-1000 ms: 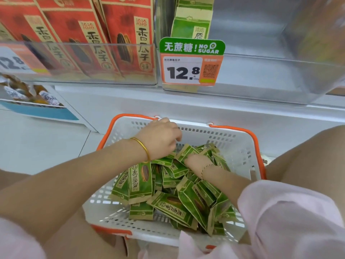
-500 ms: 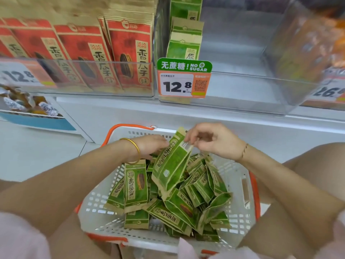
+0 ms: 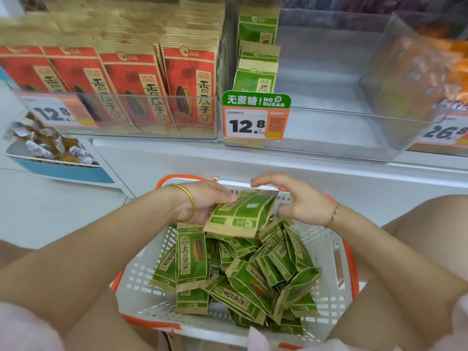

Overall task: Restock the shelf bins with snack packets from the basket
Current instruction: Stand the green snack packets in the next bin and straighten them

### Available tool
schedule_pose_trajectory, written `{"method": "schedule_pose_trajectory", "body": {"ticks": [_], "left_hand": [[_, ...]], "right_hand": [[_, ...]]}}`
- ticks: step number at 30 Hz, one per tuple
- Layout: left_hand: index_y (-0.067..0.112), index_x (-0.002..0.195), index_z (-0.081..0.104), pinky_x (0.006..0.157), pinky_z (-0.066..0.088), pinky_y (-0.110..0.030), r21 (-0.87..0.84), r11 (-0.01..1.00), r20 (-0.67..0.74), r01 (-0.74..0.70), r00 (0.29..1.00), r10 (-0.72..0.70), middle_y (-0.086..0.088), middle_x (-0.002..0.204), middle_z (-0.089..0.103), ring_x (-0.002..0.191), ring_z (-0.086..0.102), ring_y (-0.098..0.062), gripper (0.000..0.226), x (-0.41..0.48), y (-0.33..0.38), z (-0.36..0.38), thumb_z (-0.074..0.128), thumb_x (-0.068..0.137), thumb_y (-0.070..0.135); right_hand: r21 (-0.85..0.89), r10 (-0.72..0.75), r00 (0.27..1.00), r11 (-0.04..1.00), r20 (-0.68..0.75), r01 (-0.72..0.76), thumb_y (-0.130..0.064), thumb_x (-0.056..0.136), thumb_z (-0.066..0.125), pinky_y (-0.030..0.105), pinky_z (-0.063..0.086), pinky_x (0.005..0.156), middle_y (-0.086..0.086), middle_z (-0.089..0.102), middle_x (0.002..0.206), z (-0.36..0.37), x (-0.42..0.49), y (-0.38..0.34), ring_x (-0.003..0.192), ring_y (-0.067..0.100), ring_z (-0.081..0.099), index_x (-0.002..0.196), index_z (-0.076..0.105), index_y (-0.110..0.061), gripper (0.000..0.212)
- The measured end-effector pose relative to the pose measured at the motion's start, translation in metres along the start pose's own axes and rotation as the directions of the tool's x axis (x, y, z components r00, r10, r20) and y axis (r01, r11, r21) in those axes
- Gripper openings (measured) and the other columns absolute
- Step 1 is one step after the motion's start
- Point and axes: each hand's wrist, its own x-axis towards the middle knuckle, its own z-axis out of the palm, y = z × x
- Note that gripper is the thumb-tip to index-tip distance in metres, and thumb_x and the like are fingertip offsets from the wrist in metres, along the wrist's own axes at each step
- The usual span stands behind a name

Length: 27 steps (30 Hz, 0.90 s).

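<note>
Green-and-kraft paper, flat and oblong: that is the snack packet (image 3: 241, 214) we see held just above the far end of the white slotted plastic basket with the orange rim (image 3: 339, 252). The left hand (image 3: 205, 203) grips its left end, thumb on top and fingers underneath. The right hand (image 3: 301, 203) arches round its right end with the fingers spread and closed on nothing (whether they touch the packet is too blurred to tell). A loose heap of matching green packets (image 3: 253, 269) fills the basket below.

The next move, as we judge it, depends on one relation. The clear acrylic shelf bin (image 3: 329, 127) lies beyond and above the hands, a little to the right. The packet's long axis runs left to right and it lies nearly flat. The few green packets in the bin (image 3: 255, 74) stand upright in a row at its left side, behind the green-topped price label (image 3: 255, 117). The packet would need turning on end, and the bare space is nearer the right hand.

The left fingers under the packet are hidden. The bin's right wall is smeared, and pink sleeves cut off the basket's near edge.
</note>
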Motion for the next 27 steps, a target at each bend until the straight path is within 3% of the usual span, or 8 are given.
{"method": "schedule_pose_trajectory", "body": {"ticks": [3, 7, 9, 12, 16, 19, 22, 27], "left_hand": [[0.006, 0.098, 0.059, 0.044, 0.053, -0.021, -0.077, 0.991, -0.011, 0.106, 0.994, -0.107, -0.009, 0.067, 0.070, 0.053, 0.068, -0.015, 0.017, -0.007, 0.005, 0.001, 0.049, 0.097, 0.019], [-0.003, 0.111, 0.060, 0.045, 0.054, -0.019, -0.044, 0.988, 0.069, 0.148, 0.987, -0.145, -0.018, 0.079, 0.071, 0.053, 0.068, -0.015, 0.047, -0.015, 0.016, -0.001, 0.039, 0.099, 0.037], [-0.001, 0.115, 0.058, 0.045, 0.053, -0.018, 0.029, 0.997, 0.076, 0.077, 0.994, -0.079, -0.018, 0.083, 0.072, 0.055, 0.068, -0.014, 0.048, -0.022, 0.027, 0.001, 0.030, 0.101, 0.037], [0.004, 0.106, 0.061, 0.045, 0.052, -0.019, 0.136, 0.988, 0.090, -0.077, 0.994, 0.065, -0.016, 0.084, 0.072, 0.057, 0.068, -0.015, 0.041, -0.042, 0.052, 0.005, 0.031, 0.102, 0.031], [0.001, 0.099, 0.060, 0.038, 0.047, -0.019, 0.263, 0.925, 0.036, -0.275, 0.961, 0.276, -0.017, 0.079, 0.071, 0.049, 0.064, -0.016, 0.030, -0.077, 0.088, 0.012, 0.040, 0.100, 0.024], [0.002, 0.097, 0.060, 0.035, 0.042, -0.016, 0.389, 0.807, -0.075, -0.443, 0.858, 0.508, -0.014, 0.077, 0.071, 0.045, 0.060, -0.010, 0.020, -0.091, 0.121, 0.016, 0.044, 0.099, 0.013], [0.005, 0.092, 0.060, 0.037, 0.045, -0.017, 0.536, 0.648, -0.156, -0.541, 0.690, 0.706, -0.013, 0.080, 0.066, 0.047, 0.060, -0.007, 0.016, -0.087, 0.161, 0.019, 0.045, 0.096, 0.000], [0.012, 0.099, 0.059, 0.054, 0.056, -0.023, 0.741, 0.535, -0.259, -0.405, 0.564, 0.784, -0.012, 0.090, 0.065, 0.069, 0.068, -0.021, 0.023, -0.058, 0.205, 0.017, 0.043, 0.093, -0.003]], "right_hand": [[-0.028, -0.050, 0.999, 0.998, 0.010, 0.050, -0.017, 0.075, 0.077, 0.015, 0.041, 0.095, -0.013, 0.058, 0.119, 0.017, 0.000, -0.006, 0.109, -0.001, 0.053, 0.125, 0.053, -0.027, 0.057], [0.219, 0.082, 0.986, 0.975, -0.147, -0.048, -0.035, 0.075, 0.067, 0.030, 0.053, 0.083, -0.003, 0.063, 0.111, 0.013, 0.000, -0.018, 0.100, 0.009, 0.062, 0.117, 0.049, -0.023, 0.047], [0.412, 0.140, 0.976, 0.909, -0.165, -0.061, -0.031, 0.072, 0.067, 0.025, 0.053, 0.078, -0.006, 0.062, 0.109, 0.000, -0.003, -0.026, 0.095, 0.003, 0.064, 0.116, 0.046, -0.023, 0.050], [0.527, 0.182, 0.962, 0.849, -0.204, -0.049, -0.023, 0.074, 0.074, 0.020, 0.054, 0.065, -0.007, 0.067, 0.096, -0.022, -0.009, -0.044, 0.079, 0.002, 0.067, 0.109, 0.051, -0.020, 0.043], [0.771, 0.283, 0.944, 0.635, -0.171, -0.051, -0.013, 0.074, 0.063, 0.022, 0.053, 0.046, 0.003, 0.071, 0.068, -0.067, -0.020, -0.071, 0.050, 0.014, 0.065, 0.098, 0.059, -0.006, 0.025], [0.865, 0.463, 0.870, 0.493, -0.168, -0.096, -0.021, 0.091, 0.050, 0.024, 0.053, 0.043, 0.007, 0.068, 0.057, -0.106, -0.011, -0.083, 0.045, 0.016, 0.064, 0.089, 0.063, -0.005, 0.020], [0.921, 0.506, 0.829, 0.389, -0.237, 0.026, -0.022, 0.098, 0.041, 0.025, 0.051, 0.040, 0.004, 0.070, 0.061, -0.138, 0.015, -0.088, 0.051, 0.015, 0.067, 0.096, 0.060, -0.011, 0.023], [0.919, 0.555, 0.771, 0.382, -0.312, 0.097, -0.018, 0.099, 0.044, 0.032, 0.055, 0.045, 0.009, 0.068, 0.081, -0.156, 0.078, -0.075, 0.065, 0.020, 0.067, 0.116, 0.053, -0.011, 0.020]]}}
